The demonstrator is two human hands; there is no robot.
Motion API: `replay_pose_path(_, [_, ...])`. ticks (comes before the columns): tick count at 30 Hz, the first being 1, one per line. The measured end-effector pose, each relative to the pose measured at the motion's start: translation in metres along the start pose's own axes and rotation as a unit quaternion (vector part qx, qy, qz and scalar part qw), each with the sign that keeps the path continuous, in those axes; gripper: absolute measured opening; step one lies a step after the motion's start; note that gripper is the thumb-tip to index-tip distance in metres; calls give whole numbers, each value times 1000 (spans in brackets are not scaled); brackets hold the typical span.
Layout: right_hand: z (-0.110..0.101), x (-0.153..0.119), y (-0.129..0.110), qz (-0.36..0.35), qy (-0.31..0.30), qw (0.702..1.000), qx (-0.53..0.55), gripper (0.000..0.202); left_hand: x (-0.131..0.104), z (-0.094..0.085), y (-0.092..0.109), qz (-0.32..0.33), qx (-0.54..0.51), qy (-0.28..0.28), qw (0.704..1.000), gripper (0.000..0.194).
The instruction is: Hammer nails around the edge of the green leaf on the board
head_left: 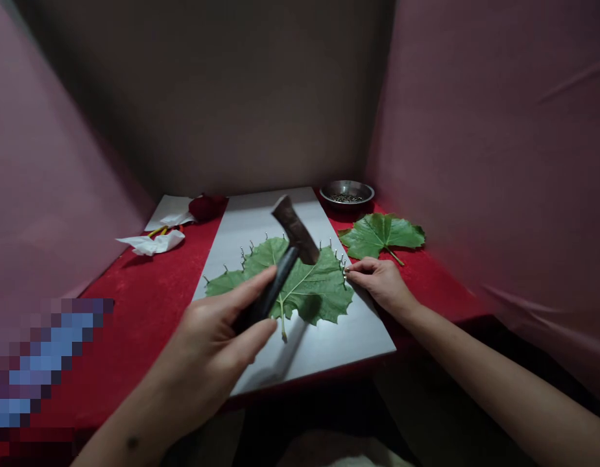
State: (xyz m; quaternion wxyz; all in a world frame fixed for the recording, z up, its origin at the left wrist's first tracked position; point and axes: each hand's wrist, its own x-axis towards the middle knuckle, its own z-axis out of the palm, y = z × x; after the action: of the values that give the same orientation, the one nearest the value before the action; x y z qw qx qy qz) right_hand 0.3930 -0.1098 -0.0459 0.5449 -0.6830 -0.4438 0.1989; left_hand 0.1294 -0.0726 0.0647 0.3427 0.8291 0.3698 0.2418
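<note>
My left hand [215,340] is closed round the black handle of a hammer [296,232], whose rusty head is raised over a green lobed leaf [324,288]. The leaf lies on a white board [261,213], its stem towards me. Several small nails [242,251] stand upright along its left, far and right edges. At the right edge my right hand [384,283] has thumb and forefinger pinched on a nail [346,270] among others standing close together. My left hand and the hammer hide part of the leaf.
A metal bowl [347,194] of nails stands at the back right. In front of it, a second leaf [377,235] lies on the red cloth [154,292]. Back left are white paper [154,243], a yellow-handled tool [158,231] and a dark red ball [206,207]. Pink hangings flank both sides.
</note>
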Motion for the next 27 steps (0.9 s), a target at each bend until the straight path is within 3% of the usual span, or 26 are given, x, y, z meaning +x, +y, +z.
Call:
replay_pose_path(4, [0, 0, 1, -11, 6, 1000, -20, 12, 15, 24, 17, 118, 40, -75, 989, 51])
replay_pose_path(9, [2, 1, 4, -5, 5, 1000, 1, 10, 25, 50, 20, 228, 91, -7, 969, 53])
replay_pose_path(14, [2, 1, 5, -8, 1, 1000, 24, 8, 32, 55, 22, 197, 183, -99, 958, 54])
replay_pose_path(20, [3, 1, 3, -4, 10, 1000, 6, 8, 26, 42, 33, 213, 121, -9, 970, 53])
replay_pose_path(25, [2, 0, 4, -21, 2, 1000, 5, 11, 34, 54, 26, 166, 179, -95, 965, 54])
replay_pose_path(27, [2, 1, 5, -30, 6, 1000, -5, 11, 34, 53, 26, 146, 170, -99, 970, 53])
